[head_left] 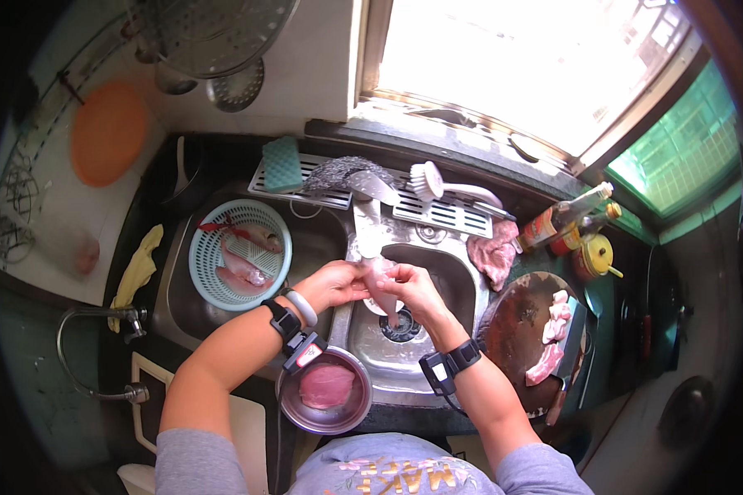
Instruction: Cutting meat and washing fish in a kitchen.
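Note:
Over the right basin of a steel sink, my left hand and my right hand grip a pale pink fish between them. The fish hangs with its narrow end over the drain, below the faucet. Part of a white round thing shows behind the fish. In the left basin, a light blue plastic colander holds several pinkish fish and red-handled scissors. Close to my left forearm, a steel bowl holds a piece of raw meat.
At right, a round wooden chopping board bears meat pieces and a cleaver. Bottles and a yellow-lidded jar stand behind it. A brush, steel wool and green sponge lie behind the sink; a pink cloth lies beside it.

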Tool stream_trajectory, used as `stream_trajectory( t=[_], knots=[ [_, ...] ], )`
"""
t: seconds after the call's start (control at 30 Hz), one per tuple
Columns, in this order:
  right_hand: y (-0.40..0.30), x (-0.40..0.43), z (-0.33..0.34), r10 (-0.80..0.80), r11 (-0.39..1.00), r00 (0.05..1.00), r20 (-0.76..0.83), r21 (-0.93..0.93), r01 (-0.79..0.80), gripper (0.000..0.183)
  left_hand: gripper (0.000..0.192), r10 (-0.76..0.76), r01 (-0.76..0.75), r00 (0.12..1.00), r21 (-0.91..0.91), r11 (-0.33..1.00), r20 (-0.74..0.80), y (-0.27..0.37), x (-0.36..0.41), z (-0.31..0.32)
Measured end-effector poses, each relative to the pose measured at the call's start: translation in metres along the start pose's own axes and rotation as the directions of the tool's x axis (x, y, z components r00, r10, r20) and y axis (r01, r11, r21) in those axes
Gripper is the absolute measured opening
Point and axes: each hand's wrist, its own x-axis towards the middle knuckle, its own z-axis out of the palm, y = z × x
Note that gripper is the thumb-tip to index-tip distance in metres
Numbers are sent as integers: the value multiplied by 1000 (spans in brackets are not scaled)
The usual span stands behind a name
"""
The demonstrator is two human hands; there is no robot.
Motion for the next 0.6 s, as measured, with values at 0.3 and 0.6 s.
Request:
stream_trajectory(
  t=[0.3, 0.6],
  knots=[
    [-20, 13, -8, 176, 983, 982, -68, 68, -172, 34, 32, 41, -39, 997, -34, 999, 64, -6, 9, -9],
    [-18, 45, -4, 202, 978, 976, 78, 43, -206, 25, 34, 19, -20, 989, 7, 1000, 150, -6, -7, -9]
  ],
)
